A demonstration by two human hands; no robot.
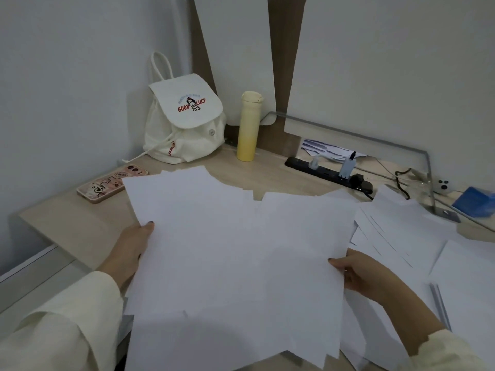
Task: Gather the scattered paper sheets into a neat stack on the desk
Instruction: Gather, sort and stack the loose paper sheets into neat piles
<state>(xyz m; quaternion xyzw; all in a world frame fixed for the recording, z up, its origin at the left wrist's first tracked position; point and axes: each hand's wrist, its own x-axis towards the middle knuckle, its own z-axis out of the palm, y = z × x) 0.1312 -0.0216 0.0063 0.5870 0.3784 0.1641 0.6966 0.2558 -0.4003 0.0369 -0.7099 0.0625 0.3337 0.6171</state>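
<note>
A loose bundle of white paper sheets (235,253) spreads over the middle of the light wooden desk (80,223), its edges uneven and fanned. My left hand (134,245) grips the bundle's left edge, thumb on top. My right hand (356,271) grips its right edge, thumb on top, fingers hidden beneath. More white sheets (401,231) lie scattered to the right, overlapping one another, and another sheet (466,285) lies at the far right.
A pink-cased phone (112,186) lies at the back left. A cream backpack (184,121) and a yellow bottle (247,127) stand against the wall. A black power strip (321,172) with plugs runs along the back right, near a blue box (474,202).
</note>
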